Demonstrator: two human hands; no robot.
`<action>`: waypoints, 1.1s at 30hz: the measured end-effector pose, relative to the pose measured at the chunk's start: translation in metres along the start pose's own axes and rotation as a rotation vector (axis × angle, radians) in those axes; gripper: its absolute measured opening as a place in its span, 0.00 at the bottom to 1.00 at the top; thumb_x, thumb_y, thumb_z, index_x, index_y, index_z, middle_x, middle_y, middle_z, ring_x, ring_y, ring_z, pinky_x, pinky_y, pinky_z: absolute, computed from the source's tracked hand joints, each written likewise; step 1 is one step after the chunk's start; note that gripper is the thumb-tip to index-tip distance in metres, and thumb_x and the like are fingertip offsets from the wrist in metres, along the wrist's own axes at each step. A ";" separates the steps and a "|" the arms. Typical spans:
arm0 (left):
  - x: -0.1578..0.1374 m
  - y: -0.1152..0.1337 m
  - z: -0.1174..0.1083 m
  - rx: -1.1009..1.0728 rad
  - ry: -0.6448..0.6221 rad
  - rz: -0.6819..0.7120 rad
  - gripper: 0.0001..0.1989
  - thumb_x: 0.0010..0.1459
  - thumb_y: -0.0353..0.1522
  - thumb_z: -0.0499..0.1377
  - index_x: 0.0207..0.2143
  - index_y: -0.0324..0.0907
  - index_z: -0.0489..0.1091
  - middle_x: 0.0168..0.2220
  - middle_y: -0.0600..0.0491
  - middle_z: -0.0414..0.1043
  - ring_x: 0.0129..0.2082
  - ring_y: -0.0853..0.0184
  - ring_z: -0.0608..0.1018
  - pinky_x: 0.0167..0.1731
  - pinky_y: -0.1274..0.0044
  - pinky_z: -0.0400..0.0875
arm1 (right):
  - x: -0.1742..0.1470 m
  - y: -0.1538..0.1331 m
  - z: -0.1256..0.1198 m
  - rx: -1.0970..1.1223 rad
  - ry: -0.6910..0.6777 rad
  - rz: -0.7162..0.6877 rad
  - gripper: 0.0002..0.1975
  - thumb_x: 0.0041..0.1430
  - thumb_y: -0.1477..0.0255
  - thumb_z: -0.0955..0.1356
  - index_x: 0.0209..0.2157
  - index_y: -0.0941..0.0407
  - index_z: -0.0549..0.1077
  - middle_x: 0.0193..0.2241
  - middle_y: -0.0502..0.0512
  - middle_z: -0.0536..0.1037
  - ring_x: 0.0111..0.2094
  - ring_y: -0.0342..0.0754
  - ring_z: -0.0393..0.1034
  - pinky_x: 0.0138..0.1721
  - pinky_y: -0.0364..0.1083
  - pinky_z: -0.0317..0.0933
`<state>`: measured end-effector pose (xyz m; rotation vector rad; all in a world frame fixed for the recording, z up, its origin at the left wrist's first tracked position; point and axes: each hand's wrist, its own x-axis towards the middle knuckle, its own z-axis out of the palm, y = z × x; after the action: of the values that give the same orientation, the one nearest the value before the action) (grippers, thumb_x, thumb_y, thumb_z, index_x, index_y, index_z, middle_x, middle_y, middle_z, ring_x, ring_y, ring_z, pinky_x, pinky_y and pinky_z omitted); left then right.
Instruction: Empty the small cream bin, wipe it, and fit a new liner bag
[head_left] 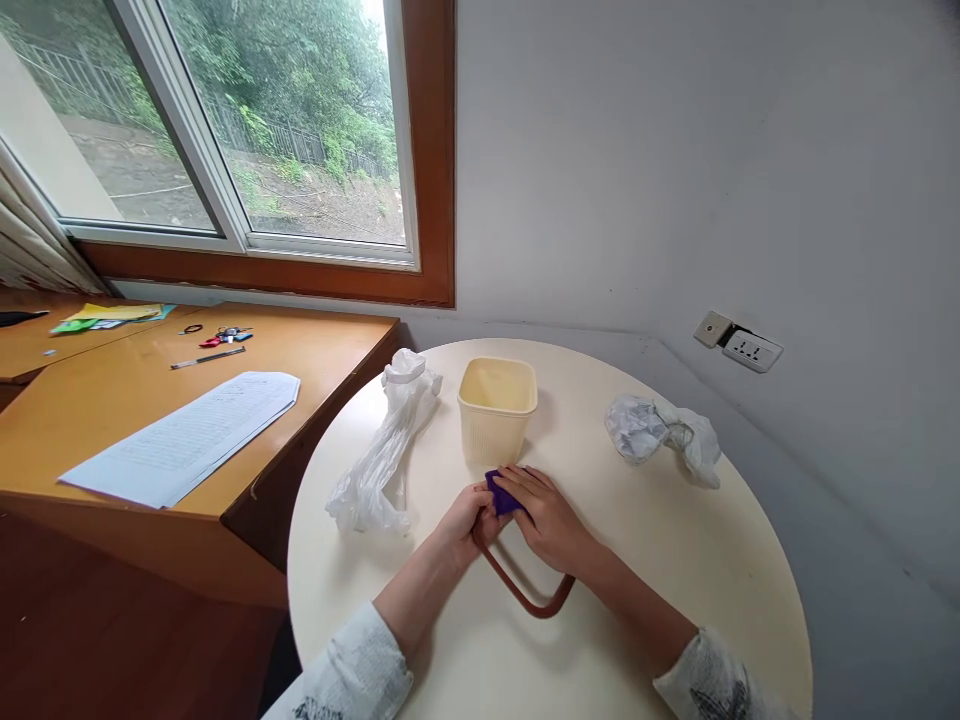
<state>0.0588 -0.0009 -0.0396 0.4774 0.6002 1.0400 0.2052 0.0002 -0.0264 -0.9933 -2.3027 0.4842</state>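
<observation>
A small purple cloth point(501, 493) shows between my two hands, just in front of the cream plastic bin point(493, 437). My left hand point(466, 520) is closed on the cloth's left side, with the thumb on top. Over its right side lies my right hand point(551, 515), fingers together and bent around it. A brown U-shaped handle point(536, 608) curves toward me below the hands. One end meets my left hand, the other passes under my right wrist. What the handle joins to is hidden by my hands.
On the round white table point(637, 620), a crumpled clear plastic bag point(386, 455) lies left and a knotted plastic bag point(664, 430) right. A wooden desk point(322, 350) at left bears papers point(195, 435), a pen point(208, 358) and keys point(229, 336). A wall socket point(752, 350) is at right.
</observation>
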 end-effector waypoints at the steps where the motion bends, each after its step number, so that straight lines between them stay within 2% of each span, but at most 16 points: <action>1: 0.000 -0.001 0.000 0.006 0.005 -0.002 0.12 0.34 0.16 0.48 0.18 0.36 0.66 0.18 0.56 0.65 0.24 0.72 0.72 0.39 0.77 0.69 | -0.002 0.002 0.001 -0.043 -0.049 -0.020 0.27 0.53 0.81 0.57 0.56 0.55 0.61 0.56 0.55 0.63 0.58 0.48 0.54 0.58 0.56 0.46; 4: 0.001 -0.002 0.001 0.017 -0.017 -0.014 0.18 0.30 0.15 0.46 0.23 0.35 0.70 0.24 0.53 0.70 0.32 0.69 0.74 0.43 0.76 0.68 | -0.009 0.012 -0.004 -0.120 -0.084 -0.010 0.28 0.53 0.83 0.55 0.57 0.57 0.59 0.57 0.57 0.61 0.59 0.47 0.52 0.59 0.56 0.46; 7: 0.002 -0.002 0.001 0.013 -0.053 -0.025 0.26 0.29 0.15 0.45 0.31 0.35 0.73 0.34 0.49 0.74 0.43 0.65 0.73 0.49 0.77 0.63 | -0.020 0.023 -0.009 -0.122 -0.055 0.012 0.30 0.53 0.84 0.55 0.58 0.57 0.58 0.57 0.56 0.61 0.59 0.46 0.53 0.59 0.55 0.49; 12: 0.003 0.001 -0.003 -0.023 0.039 -0.026 0.32 0.29 0.15 0.45 0.38 0.34 0.73 0.45 0.46 0.72 0.53 0.63 0.69 0.56 0.77 0.58 | -0.043 0.036 -0.011 -0.126 -0.007 0.065 0.31 0.51 0.85 0.55 0.57 0.54 0.59 0.55 0.54 0.64 0.56 0.45 0.57 0.58 0.53 0.53; 17: 0.004 0.003 -0.003 -0.048 0.124 0.004 0.31 0.28 0.15 0.45 0.38 0.33 0.73 0.45 0.44 0.72 0.54 0.63 0.68 0.55 0.77 0.60 | -0.069 0.037 -0.015 -0.176 -0.014 0.107 0.31 0.51 0.85 0.55 0.56 0.55 0.60 0.54 0.54 0.66 0.56 0.47 0.59 0.57 0.55 0.53; 22: 0.003 0.003 0.001 -0.059 0.204 0.056 0.31 0.29 0.15 0.45 0.38 0.35 0.72 0.45 0.46 0.73 0.53 0.64 0.68 0.55 0.77 0.61 | -0.089 0.026 -0.015 -0.245 -0.038 0.187 0.29 0.53 0.84 0.55 0.57 0.57 0.59 0.55 0.55 0.64 0.58 0.49 0.55 0.58 0.54 0.51; 29: -0.005 0.005 0.013 -0.056 0.277 0.138 0.30 0.30 0.15 0.46 0.37 0.35 0.73 0.44 0.47 0.74 0.53 0.65 0.69 0.52 0.81 0.63 | -0.105 0.005 0.010 -0.322 0.034 0.211 0.30 0.50 0.85 0.55 0.56 0.64 0.60 0.55 0.61 0.64 0.57 0.52 0.56 0.55 0.55 0.56; 33: -0.004 0.007 0.014 -0.044 0.307 0.158 0.30 0.30 0.15 0.46 0.38 0.35 0.73 0.45 0.47 0.73 0.53 0.64 0.69 0.51 0.81 0.65 | -0.114 -0.018 0.024 -0.238 0.008 0.215 0.31 0.48 0.85 0.56 0.56 0.65 0.60 0.57 0.63 0.60 0.58 0.56 0.52 0.56 0.58 0.53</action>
<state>0.0619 -0.0029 -0.0242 0.3319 0.8191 1.2871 0.2435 -0.0993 -0.0764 -1.3647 -2.2948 0.2933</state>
